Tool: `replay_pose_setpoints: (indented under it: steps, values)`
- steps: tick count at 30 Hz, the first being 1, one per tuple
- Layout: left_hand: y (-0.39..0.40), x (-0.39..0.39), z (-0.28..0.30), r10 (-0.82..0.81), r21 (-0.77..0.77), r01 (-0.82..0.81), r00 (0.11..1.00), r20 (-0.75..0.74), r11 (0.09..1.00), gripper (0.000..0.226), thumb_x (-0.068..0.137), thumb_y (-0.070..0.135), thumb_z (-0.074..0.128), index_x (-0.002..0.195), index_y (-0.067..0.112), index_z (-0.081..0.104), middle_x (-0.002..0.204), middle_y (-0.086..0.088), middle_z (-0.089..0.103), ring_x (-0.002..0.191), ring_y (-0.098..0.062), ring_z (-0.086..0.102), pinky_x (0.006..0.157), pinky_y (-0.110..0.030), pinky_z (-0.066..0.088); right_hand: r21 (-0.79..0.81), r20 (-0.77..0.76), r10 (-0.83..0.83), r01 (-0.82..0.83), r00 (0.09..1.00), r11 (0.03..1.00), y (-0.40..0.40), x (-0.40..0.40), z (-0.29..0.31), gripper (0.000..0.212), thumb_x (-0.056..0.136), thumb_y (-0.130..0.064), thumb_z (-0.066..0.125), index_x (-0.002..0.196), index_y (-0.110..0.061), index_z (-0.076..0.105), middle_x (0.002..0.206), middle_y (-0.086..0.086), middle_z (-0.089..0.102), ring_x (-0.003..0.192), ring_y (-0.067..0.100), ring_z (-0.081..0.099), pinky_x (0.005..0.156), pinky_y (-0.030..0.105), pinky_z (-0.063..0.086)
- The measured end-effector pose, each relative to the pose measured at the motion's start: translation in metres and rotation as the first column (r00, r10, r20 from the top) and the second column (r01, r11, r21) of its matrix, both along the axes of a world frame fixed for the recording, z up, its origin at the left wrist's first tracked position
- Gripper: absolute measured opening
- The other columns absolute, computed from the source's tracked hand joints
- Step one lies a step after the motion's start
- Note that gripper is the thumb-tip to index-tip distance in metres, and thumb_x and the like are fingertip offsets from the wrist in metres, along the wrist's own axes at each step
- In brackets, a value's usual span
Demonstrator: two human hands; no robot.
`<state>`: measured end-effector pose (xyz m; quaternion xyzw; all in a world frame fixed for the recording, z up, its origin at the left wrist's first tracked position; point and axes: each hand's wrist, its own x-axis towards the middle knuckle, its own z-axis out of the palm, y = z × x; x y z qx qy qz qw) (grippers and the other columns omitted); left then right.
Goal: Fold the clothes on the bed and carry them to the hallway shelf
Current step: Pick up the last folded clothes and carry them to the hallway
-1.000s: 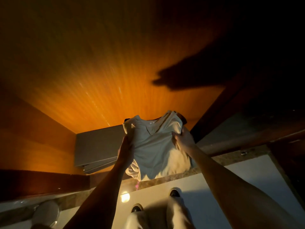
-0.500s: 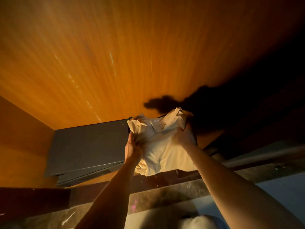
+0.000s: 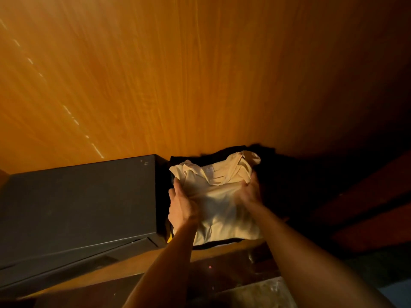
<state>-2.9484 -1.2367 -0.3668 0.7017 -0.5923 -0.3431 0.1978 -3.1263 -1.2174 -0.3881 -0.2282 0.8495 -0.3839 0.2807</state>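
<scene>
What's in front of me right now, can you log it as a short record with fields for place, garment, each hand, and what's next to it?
place: wooden shelf with a wood panel behind
garment: folded cream shirt, lying on dark clothes
left hand: grips the shirt's left edge
right hand: grips the shirt's right edge
beside it: dark grey box to the left
lighting: dim, right side in shadow
</scene>
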Motion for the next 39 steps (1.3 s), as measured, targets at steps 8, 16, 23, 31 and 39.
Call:
replay_pose_setpoints:
  steps: [8,16,23,31,39]
  values:
    - [-0.009,0.0,-0.036,-0.079,-0.258,0.193,0.916,0.393,0.947,0.093,0.081,0.002,0.063,0.152,0.007,0.003,0.143,-0.025,0.032,0.123,-0.04,0.046,0.097,-0.044,0.048,0.085,-0.05,-0.088,0.093,0.995,0.992,0.0,0.001,-0.032,0.082,0.096,-0.02,0.053,0.155,-0.014,-0.004,0.159,0.02,0.014,0.143,0.039,0.021,0.117,0.047,0.022]
    - [0.011,-0.019,-0.05,-0.521,-0.116,0.776,0.518,0.678,0.62,0.048,0.076,0.016,0.036,0.11,0.008,0.069,0.105,-0.01,0.065,0.107,-0.031,0.058,0.121,-0.041,-0.001,0.294,-0.831,0.418,-0.348,0.367,0.89,0.028,0.019,-0.04,0.052,0.056,-0.026,0.08,0.105,-0.018,0.064,0.111,0.01,0.062,0.103,0.028,0.055,0.089,0.043,0.043]
    - [-0.034,-0.02,-0.059,-0.405,-0.022,0.669,0.475,0.781,0.743,0.083,0.089,0.071,0.021,0.14,0.036,-0.034,0.147,-0.006,-0.046,0.137,-0.039,-0.035,0.096,-0.072,-0.028,0.465,-0.699,0.625,-0.444,0.347,0.766,-0.008,0.004,-0.048,0.081,0.075,-0.04,0.052,0.151,-0.034,0.026,0.162,0.009,0.015,0.149,0.033,0.008,0.119,0.05,0.007]
    - [-0.073,-0.025,-0.09,-0.438,-0.09,0.642,0.612,0.658,0.762,0.096,0.073,0.09,0.031,0.146,0.028,0.037,0.156,-0.018,0.026,0.135,-0.052,0.03,0.107,-0.073,0.01,0.503,-0.595,0.67,-0.445,0.443,0.741,-0.038,-0.013,-0.068,0.082,0.079,-0.053,0.029,0.15,-0.047,-0.011,0.163,0.011,-0.006,0.145,0.04,-0.021,0.116,0.054,-0.014]
    - [-0.085,-0.026,-0.119,-0.455,-0.116,0.673,0.606,0.652,0.731,0.099,0.072,0.088,0.026,0.148,0.024,0.036,0.158,-0.02,0.019,0.135,-0.054,0.027,0.103,-0.074,0.017,0.46,-0.61,0.625,-0.425,0.487,0.78,-0.048,-0.012,-0.086,0.078,0.084,-0.074,0.027,0.152,-0.046,0.002,0.163,0.009,0.003,0.147,0.038,-0.015,0.115,0.052,-0.014]
